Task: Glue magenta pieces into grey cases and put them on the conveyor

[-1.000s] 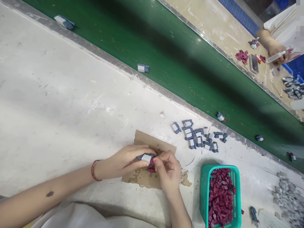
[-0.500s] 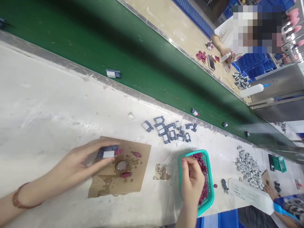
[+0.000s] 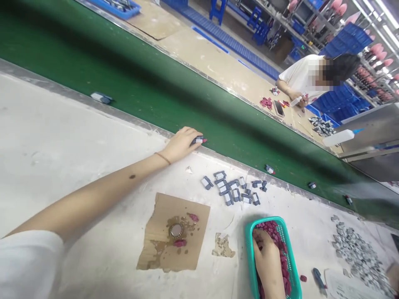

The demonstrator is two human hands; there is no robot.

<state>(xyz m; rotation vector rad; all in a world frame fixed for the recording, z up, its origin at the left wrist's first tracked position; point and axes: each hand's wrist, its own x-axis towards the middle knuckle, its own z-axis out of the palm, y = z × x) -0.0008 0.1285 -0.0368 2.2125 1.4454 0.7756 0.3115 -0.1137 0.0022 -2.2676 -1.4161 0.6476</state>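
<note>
Hands reach apart, left (image 3: 182,144) forward, right (image 3: 268,251) into basket (image 3: 251,249).

Room between cardboard (image 3: 168,207) and basket (image 3: 250,251), clustered parts (image 3: 236,195) before the belt (image 3: 140,83).

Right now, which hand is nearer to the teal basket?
Right. The right hand is inside the teal basket, by maroon pieces; the left hand is farther left, at the edge of the green belt.

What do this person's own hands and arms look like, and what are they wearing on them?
The left hand is ungloved, with a thin brownish bracelet at the wrist, a small dark oval mark farther up, and a short white sleeve. The right hand is also ungloved; no bracelet or sleeve shows there.
</note>
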